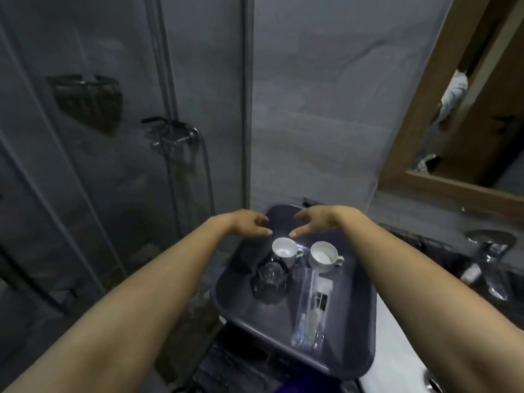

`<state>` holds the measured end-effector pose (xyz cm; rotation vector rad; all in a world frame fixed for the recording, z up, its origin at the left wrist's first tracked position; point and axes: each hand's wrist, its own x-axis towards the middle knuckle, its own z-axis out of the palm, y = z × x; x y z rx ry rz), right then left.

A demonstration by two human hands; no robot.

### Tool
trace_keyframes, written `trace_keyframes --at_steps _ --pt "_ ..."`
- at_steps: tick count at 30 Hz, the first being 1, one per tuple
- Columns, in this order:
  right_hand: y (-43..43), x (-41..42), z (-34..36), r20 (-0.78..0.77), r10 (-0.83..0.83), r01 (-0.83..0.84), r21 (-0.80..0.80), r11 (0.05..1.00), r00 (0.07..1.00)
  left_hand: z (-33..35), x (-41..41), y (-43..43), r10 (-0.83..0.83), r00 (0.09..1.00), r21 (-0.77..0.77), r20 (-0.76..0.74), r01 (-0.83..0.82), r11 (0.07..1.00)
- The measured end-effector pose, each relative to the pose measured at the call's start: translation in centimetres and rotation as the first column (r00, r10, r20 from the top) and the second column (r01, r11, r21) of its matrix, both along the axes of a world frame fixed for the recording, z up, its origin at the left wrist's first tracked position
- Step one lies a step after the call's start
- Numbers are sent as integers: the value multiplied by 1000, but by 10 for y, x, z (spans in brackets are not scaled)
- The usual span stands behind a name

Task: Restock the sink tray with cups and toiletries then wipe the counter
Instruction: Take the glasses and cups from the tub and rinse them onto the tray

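Observation:
A dark rectangular tray (235, 290) lies on the counter below me. On it stand two white cups, one (285, 251) left and one (323, 255) right, with a clear glass (269, 282) in front of the left cup. A clear-wrapped toiletry packet (313, 307) lies along the tray's right half. My left hand (252, 224) and my right hand (314, 222) hover over the tray's far end, just beyond the cups. Both hands have fingers spread, thumbs pointing inward, and hold nothing.
A glass shower screen (113, 137) with a mixer tap (173, 134) stands to the left. A wood-framed mirror (442, 177) hangs at the right. A chrome basin tap (490, 251) and a small bottle (470, 273) sit at the right, and the white counter edge (391, 373) runs beside the tray.

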<state>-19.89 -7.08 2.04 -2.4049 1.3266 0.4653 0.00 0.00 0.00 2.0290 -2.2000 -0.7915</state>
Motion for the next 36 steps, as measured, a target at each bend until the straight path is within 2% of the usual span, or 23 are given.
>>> trace_keyframes --at_steps 3,6,10,14,24,36 --pt "0 -5 -29 45 -38 36 39 999 998 -34 -11 7 14 999 -15 -36 -14 1000" --pt "-5 -10 -60 68 -66 64 41 997 995 -69 -23 12 58 989 -5 -139 -59 998" --pt "-21 -14 -92 176 -93 79 87 993 980 -101 -31 17 106 953 -19 -285 -116 993" --pt "-34 -10 -117 286 -81 51 110 993 955 -116 -38 22 143 923 -74 -357 -181 981" --pt "-60 2 -148 297 57 -90 100 991 953 -116 -40 24 188 938 -99 -292 -225 969" --pt "-71 7 -164 324 102 -124 47 991 940 -110 -47 29 217 946 -64 -240 -239 969"
